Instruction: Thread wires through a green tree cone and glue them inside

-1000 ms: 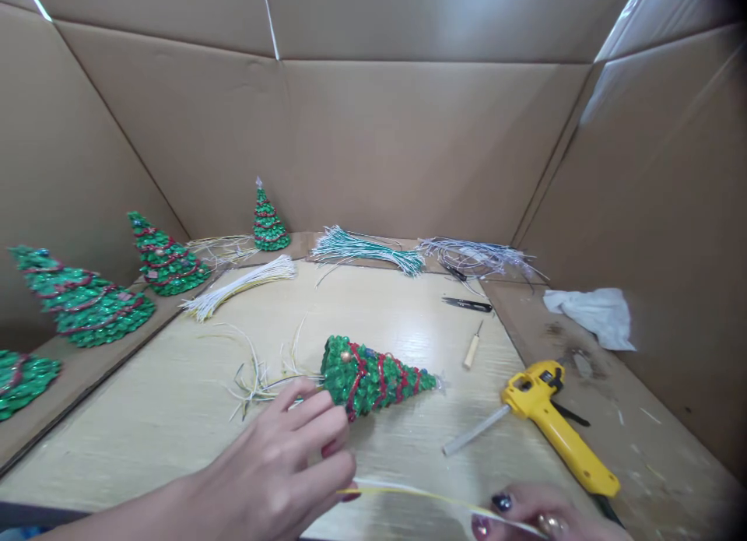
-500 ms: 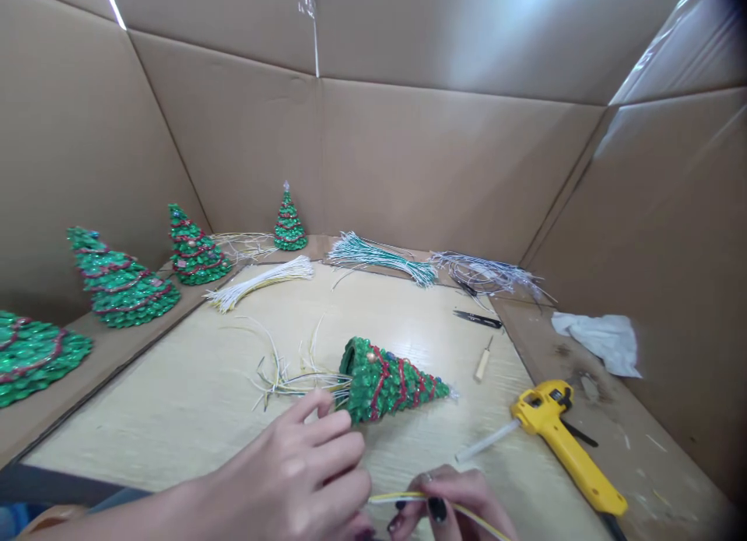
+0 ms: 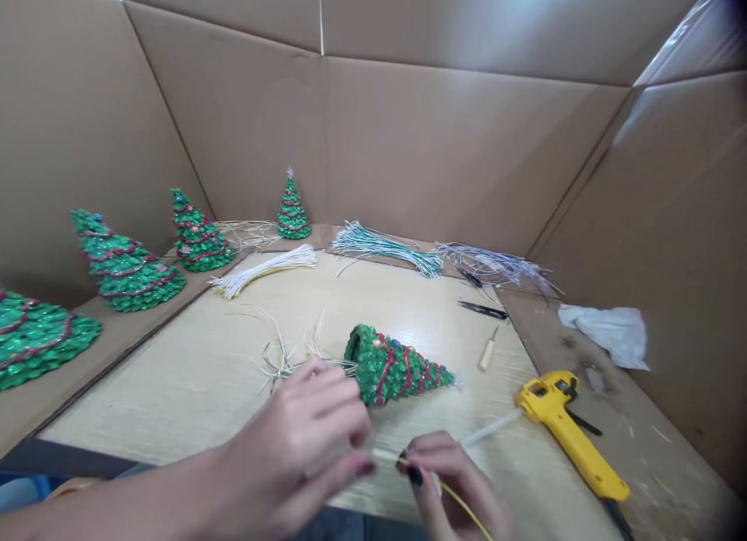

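1. Yellow-wrapped wire [image 3: 385, 455] is rising toward the middle of the view, where a moment ago it was running low along the bottom edge. The right hand [image 3: 452, 479] is carrying it inward, so the gap between the hands is narrowing and the wire's free end is reaching just beside the left hand [image 3: 297, 440].
2. The right fingers [image 3: 423, 451] are closing in a narrow pinch on the wire. The left fingers [image 3: 344, 401] are curling at the base of a green sequinned cone tree [image 3: 394, 367] and appear to be touching it, though the view is not showing whether they are gripping it.
3. The cone tree is lying on its side near the front centre of the bench [image 3: 169, 377], with its hollow base turning left toward the viewer and its tip pointing right. Its long axis is running almost level across the bench. Loose pale wire strands [image 3: 280, 362] are spreading just left of the base.
4. Finished sequinned trees [image 3: 125, 265] are standing on a ledge to the left. Wire bundles [image 3: 385, 249] are lying along the far edge, and a yellow glue gun [image 3: 569, 420] is resting at the right.
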`<state>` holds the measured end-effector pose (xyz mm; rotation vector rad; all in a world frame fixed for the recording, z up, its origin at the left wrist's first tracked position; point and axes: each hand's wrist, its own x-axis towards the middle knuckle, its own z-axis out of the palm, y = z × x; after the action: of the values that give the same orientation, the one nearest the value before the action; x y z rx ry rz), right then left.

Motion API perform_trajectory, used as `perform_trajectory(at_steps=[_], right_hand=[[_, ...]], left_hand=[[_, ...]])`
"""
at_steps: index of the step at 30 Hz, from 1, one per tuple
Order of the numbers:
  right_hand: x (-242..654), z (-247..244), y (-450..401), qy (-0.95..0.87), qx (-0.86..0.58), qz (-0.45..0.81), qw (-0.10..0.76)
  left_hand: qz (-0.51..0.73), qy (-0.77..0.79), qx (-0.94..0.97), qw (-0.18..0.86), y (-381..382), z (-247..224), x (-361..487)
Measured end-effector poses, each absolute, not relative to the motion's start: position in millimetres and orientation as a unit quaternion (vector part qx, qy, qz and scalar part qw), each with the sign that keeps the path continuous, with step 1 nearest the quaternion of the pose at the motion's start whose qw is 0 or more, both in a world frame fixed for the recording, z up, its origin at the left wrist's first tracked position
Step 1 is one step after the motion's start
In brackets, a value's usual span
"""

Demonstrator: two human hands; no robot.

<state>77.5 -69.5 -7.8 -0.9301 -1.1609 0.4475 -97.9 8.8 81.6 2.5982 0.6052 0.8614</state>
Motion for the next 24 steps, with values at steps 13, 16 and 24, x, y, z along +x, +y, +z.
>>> perform_trajectory(at_steps=[13, 16, 24], right_hand=[[89.6, 2.1, -41.9, -0.617, -0.522, -0.021, 0.589], [87.1, 2.5, -37.0, -0.616, -0.525, -0.012, 0.587], [83.6, 6.4, -35.2, -0.645, -0.516, -0.069, 0.56]], left_hand=[[0.248, 0.414, 0.698, 0.528, 52.1, 44.7, -88.5], [0.249, 0.397, 0.684, 0.559, 52.0, 44.5, -86.3], [0.219, 0.383, 0.662, 0.607, 52.6, 40.7, -87.2]])
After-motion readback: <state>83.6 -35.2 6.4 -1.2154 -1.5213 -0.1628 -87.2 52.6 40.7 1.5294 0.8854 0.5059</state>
